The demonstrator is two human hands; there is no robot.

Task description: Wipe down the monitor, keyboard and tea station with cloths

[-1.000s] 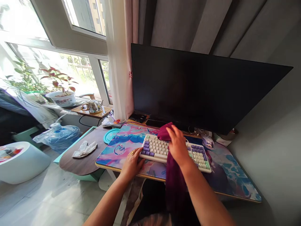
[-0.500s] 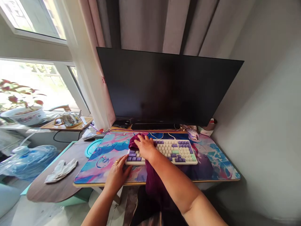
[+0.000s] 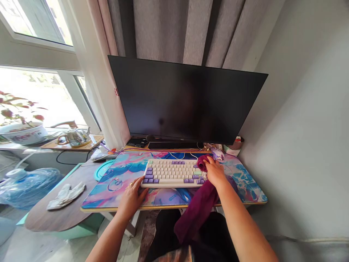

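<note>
A white and purple keyboard (image 3: pixel 171 171) lies on a colourful desk mat (image 3: pixel 117 189). My left hand (image 3: pixel 133 195), a ring on one finger, grips the keyboard's lower left corner. Over the keyboard's right end, my right hand (image 3: pixel 215 172) is closed on a bunched dark red cloth (image 3: pixel 195 213) and presses it against the keys. The cloth's long end hangs over the desk's front edge towards my lap. The keys at the right end are hidden by the hand and the cloth.
A large dark monitor (image 3: pixel 185 102) stands behind the keyboard, with a black soundbar (image 3: pixel 174 145) below it. A mouse (image 3: pixel 218 154) sits at the back right. To the left, white gloves (image 3: pixel 67 195) lie on a side table (image 3: pixel 54 219), near a turquoise lid (image 3: pixel 104 169).
My right hand has slid the cloth from the keyboard's left end to its right end. My left hand stays at the left corner. The view has shifted slightly.
</note>
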